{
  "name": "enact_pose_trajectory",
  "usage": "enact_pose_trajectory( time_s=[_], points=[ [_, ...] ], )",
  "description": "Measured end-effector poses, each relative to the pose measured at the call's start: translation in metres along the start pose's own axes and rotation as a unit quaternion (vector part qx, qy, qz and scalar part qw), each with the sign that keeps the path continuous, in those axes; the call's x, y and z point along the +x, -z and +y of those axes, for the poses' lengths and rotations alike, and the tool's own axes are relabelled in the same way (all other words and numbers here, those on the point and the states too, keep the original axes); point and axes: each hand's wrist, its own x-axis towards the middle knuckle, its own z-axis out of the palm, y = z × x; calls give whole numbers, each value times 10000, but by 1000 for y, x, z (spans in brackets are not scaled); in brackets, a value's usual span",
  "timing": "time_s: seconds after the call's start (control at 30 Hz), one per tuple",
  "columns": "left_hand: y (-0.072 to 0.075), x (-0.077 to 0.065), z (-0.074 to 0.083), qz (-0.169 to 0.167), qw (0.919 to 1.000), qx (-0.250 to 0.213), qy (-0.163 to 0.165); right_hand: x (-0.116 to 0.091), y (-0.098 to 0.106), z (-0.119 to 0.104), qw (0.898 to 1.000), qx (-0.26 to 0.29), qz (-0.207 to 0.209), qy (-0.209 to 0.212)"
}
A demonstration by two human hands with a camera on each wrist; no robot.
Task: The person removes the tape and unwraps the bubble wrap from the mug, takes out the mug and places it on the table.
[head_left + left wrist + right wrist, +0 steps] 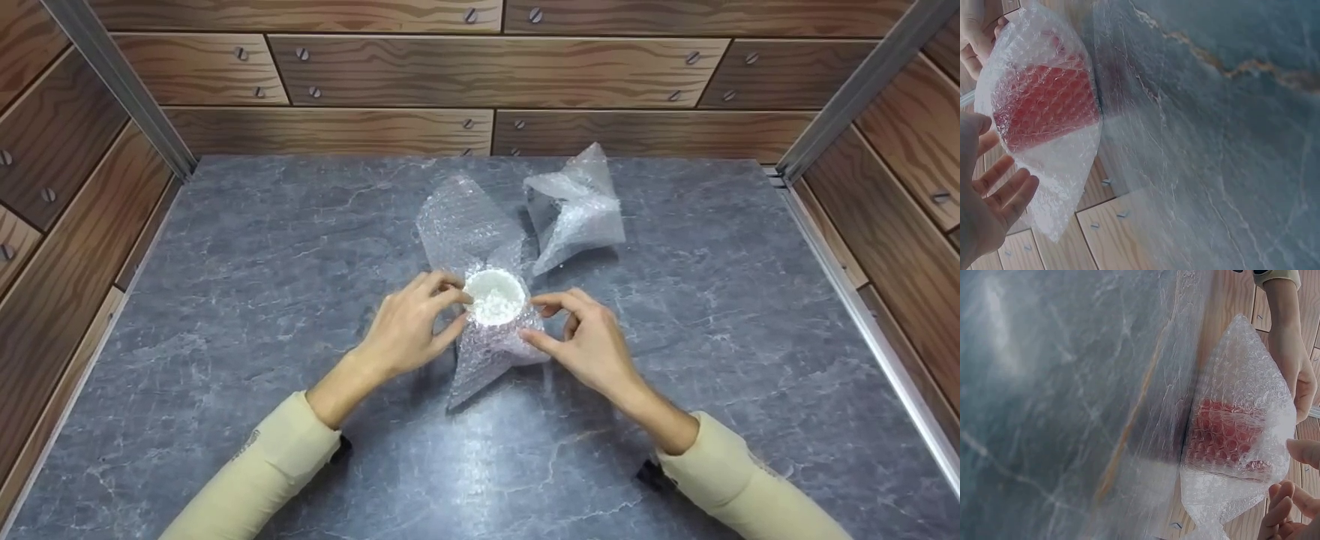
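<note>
Flanking the bubble-wrapped bundle (495, 336) on the tabletop (262, 240), round top (495, 298) upward and long axis running away from me, my left hand (409, 321) and right hand (592, 336) have loosely parted fingers (1018, 203).

I see clear, dimpled bubble wrap (495, 346) over a red object (1050, 104), a grey, white-veined table (285, 262) beneath the wrap, brown wood-grain boards (495, 71) behind it
</note>
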Motion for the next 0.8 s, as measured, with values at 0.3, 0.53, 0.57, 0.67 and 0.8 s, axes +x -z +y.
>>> enact_pose_trajectory(
  time_s=[0.3,0.53,0.57,0.67,0.8],
  points=[
    [1,0,-1,-57,10000,48,31,1,1,0,9998,111,-64,-125],
    [0,1,-1,-81,9999,72,112,2,1,0,9992,351,-41,-205],
    [0,1,-2,-76,9999,79,110,2,1,0,9990,381,-48,-218],
    [-1,0,-2,-70,9999,111,86,2,1,-1,9989,388,-81,-254],
    [-1,-1,-1,-94,9999,109,88,3,1,-1,9988,407,-67,-245]
  ],
)
